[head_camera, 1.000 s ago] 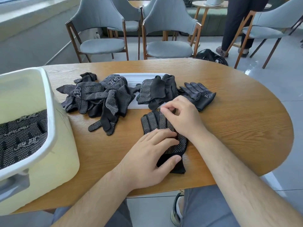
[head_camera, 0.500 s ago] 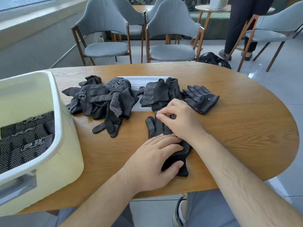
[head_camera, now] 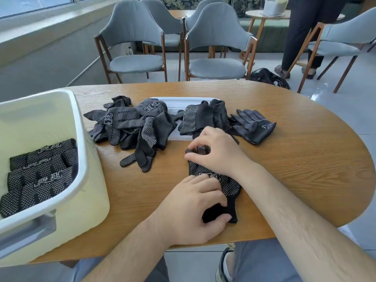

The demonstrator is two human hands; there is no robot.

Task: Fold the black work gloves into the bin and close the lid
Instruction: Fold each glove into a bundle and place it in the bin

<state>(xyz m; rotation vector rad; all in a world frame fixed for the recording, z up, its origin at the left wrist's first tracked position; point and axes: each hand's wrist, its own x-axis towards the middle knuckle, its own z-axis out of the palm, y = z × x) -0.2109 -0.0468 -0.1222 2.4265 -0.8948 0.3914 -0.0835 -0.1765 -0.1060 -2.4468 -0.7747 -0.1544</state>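
One oval wooden surface [head_camera: 295,180] fills mid-frame. The cream bin [head_camera: 95,200] at the left edge stands on it, open. At least three folded gloves [head_camera: 40,176] lie side by side inside, dotted faces up.

The white lid [head_camera: 183,101], upper centre, lies flat on the surface with loose stock heaped over it.

- Tangled pile [head_camera: 130,129], left of centre: several gloves, count unclear.
- Smaller heap [head_camera: 203,119] on the lid's right end.
- Single glove [head_camera: 254,127] just right of that heap, dotted side up.

Progress, as I judge it: under half. A few are packed and one is being worked. The piles are unfolded, and the lid is neither cleared nor fitted.

The current glove [head_camera: 230,186] lies lower centre, lengthwise, with its cuff toward the near edge. It is black knit with white dots and a white printed mark. It looks limp and flat. Whether it is one glove or a stacked pair, I cannot tell.

- Left grip [head_camera: 193,212]: fingers lightly bent, pressing the cuff end down, not closed round it.
- Right grip [head_camera: 217,153]: narrow, fingertips curled and pinching the glove's finger end. Likely the start of the fold toward the cuff.
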